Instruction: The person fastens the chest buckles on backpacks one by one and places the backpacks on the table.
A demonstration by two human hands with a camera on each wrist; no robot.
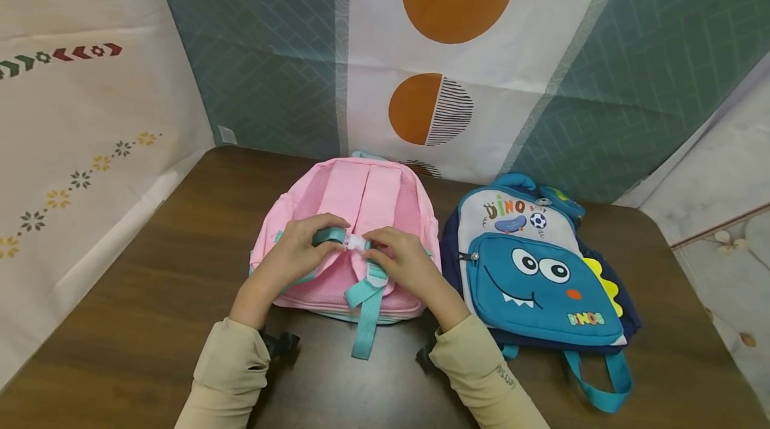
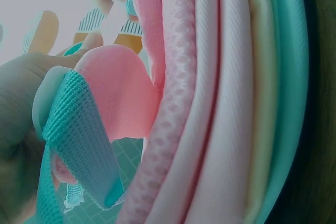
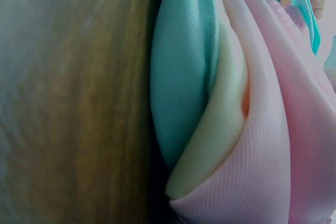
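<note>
A pink backpack (image 1: 301, 195) lies with its shoulder straps facing up. Over its middle, a pale plastic buckle (image 1: 355, 242) on teal chest-strap webbing (image 1: 329, 235) sits between both hands. My left hand (image 1: 291, 248) pinches the buckle's left side, thumb and fingers bent round it. From the other side, the fingertips of my right hand (image 1: 406, 260) grip its right end. A loose teal strap (image 1: 368, 322) hangs from an adjuster below the right fingers. The left wrist view shows teal webbing (image 2: 79, 124) close by the left hand; in the right wrist view the backpack's side (image 3: 257, 145) fills the middle.
To the right, beside the pink backpack, lies a blue dinosaur backpack (image 1: 544, 282) with its front up and a teal strap loop (image 1: 607, 395) toward the near edge. Both bags are on a dark wooden table (image 1: 150, 268). Patterned cloth (image 1: 271, 48) hangs behind the table.
</note>
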